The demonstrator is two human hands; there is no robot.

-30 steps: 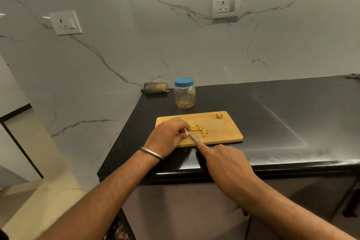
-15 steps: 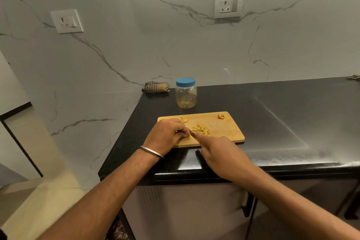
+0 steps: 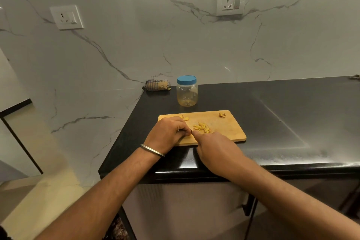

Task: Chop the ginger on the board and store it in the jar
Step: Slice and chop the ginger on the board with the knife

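A wooden cutting board (image 3: 229,128) lies on the black counter. A small heap of chopped ginger (image 3: 202,127) sits mid-board, a slice (image 3: 186,118) near its far left edge, and a scrap (image 3: 222,114) at its far right corner. My left hand (image 3: 167,134) rests curled on the board's left part, fingertips pinching a ginger piece that is mostly hidden. My right hand (image 3: 216,148) grips the knife, forefinger stretched along it; the blade is hidden under the hand, right beside the left fingertips. A clear jar (image 3: 187,94) with a blue lid stands closed behind the board.
A folded checked cloth (image 3: 157,85) lies against the wall at the counter's back left corner. The black counter (image 3: 282,115) stretches right of the board. Its left edge drops off just left of the board. Two wall sockets (image 3: 230,2) sit above.
My right hand has slid forward over the knife toward the left fingertips, so the blade seen a second ago is now covered. The left hand stays put.
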